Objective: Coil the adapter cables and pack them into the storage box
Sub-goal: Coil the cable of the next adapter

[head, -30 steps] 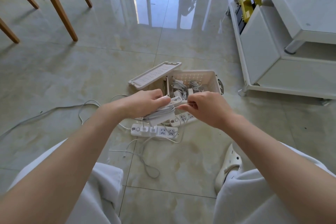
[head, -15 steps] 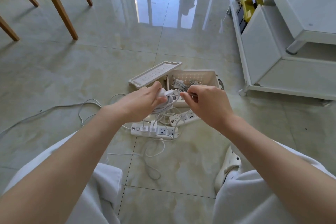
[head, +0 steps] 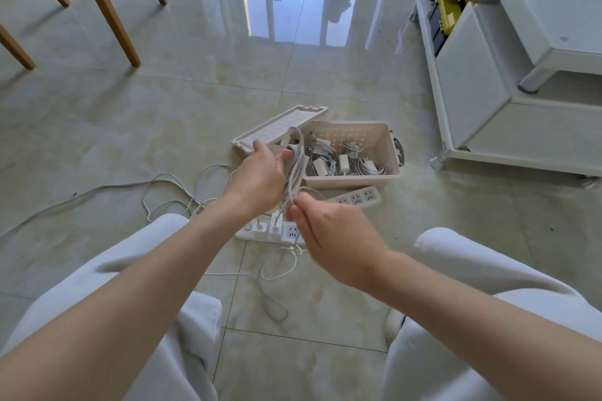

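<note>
My left hand (head: pixel 260 174) holds a white adapter with its cable coil (head: pixel 297 166) looped over the fingers, just left of the beige storage box (head: pixel 389 143). My right hand (head: pixel 329 231) is lower and nearer me, pinching the cable's loose strand below the coil. The box stands open on the tiled floor and holds several coiled white adapters (head: pixel 342 161). Its lid (head: pixel 277 125) leans against the box's left side, behind my left hand.
Two white power strips lie on the floor, one (head: pixel 356 197) in front of the box, the other (head: pixel 270 231) under my hands with adapters plugged in. Loose cables (head: pixel 169 187) trail left. A white cabinet (head: pixel 508 81) stands right, wooden chair legs (head: pixel 107 6) far left.
My left hand has lifted the coil up and turned it upright near the lid. My right hand has dropped down and back toward me, drawing the cable strand with it.
</note>
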Demonstrator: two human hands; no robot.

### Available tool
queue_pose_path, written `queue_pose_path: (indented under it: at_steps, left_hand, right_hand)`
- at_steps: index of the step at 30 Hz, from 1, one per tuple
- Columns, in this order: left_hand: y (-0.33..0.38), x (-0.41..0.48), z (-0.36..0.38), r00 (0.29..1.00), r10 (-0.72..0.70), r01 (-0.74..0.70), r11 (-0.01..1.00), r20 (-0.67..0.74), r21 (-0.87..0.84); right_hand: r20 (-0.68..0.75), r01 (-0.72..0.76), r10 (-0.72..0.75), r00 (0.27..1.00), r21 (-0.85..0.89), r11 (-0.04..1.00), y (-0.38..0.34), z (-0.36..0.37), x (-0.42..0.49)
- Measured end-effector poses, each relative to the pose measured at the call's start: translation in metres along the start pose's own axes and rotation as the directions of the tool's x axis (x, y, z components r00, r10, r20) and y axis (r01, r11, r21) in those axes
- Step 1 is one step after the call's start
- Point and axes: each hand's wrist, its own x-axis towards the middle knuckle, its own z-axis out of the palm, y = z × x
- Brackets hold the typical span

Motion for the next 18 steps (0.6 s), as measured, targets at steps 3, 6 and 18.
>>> queue_pose_path:
  at_steps: [3,6,18]
  left_hand:
    - [-0.002,0.007,0.002,0.994,-0.092,0.105,0.948,0.056,-0.301]
    - [0.001,0.008,0.001,0.986,-0.109,0.159,0.828,0.124,-0.538]
    - [0.012,-0.002,-0.014,0.948,-0.281,0.288,0.559,0.150,-0.777]
  right_hand:
    - [0.100,0.040,-0.040,0.994,-0.003,0.999,-0.006,0.007,-0.006]
    - [0.140,-0.002,0.000,0.990,0.012,1.000,0.000,0.012,-0.004]
    - [0.332,-0.276,0.220,0.917,0.131,0.952,0.018,0.000,0.010]
